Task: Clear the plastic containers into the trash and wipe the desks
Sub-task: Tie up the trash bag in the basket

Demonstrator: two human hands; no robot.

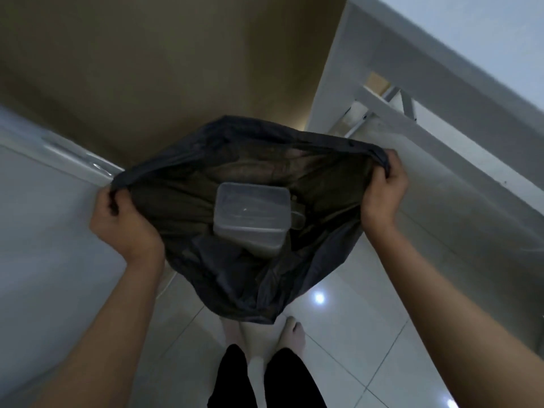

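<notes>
Our two bare forearms reach forward from the bottom corners, and between them, lower down, we see our dark trouser legs point(265, 378) and pale feet point(290, 334) on the glossy white floor tiles point(353, 334), where a ceiling light is mirrored as a bright spot. White desk surfaces flank us: one desk point(44, 231) runs along the left, and another white desk point(456, 201) with its frame rails slants down the right, with a tan wall point(147, 69) ahead. Our left hand point(123, 225) has its fingers curled tight around a bunched bit of the black trash bag's point(235, 284) rim, and our right hand point(384, 195) pinches the opposite edge in the same way, so the mouth is stretched wide between them. Inside, roughly midway between our two fists and below the rim, lies a clear plastic container point(250, 219) with its lid on, tilted against the dark folds.
</notes>
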